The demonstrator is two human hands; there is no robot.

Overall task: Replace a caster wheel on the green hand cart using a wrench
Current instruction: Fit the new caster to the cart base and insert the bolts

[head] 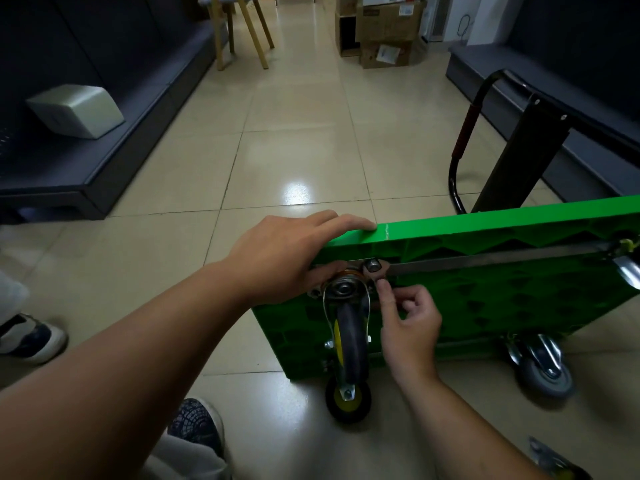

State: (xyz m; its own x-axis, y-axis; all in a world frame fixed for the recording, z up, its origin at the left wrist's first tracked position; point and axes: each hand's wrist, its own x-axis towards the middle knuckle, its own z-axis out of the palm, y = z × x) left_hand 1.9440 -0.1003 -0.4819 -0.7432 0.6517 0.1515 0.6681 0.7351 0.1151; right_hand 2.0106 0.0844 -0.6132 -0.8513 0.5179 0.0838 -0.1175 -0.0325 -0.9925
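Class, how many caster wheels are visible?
3: dark caster wheel at the green cart's top corner; black one below; grey one right. Others possibly hidden.

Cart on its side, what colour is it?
The cart is bright green. The head view, the only one, shows it.

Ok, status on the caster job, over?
Left hand flat on green cart edge. Right hand pinching mounting plate beside nut. Cart on its side, caster against it. Nothing blocking.
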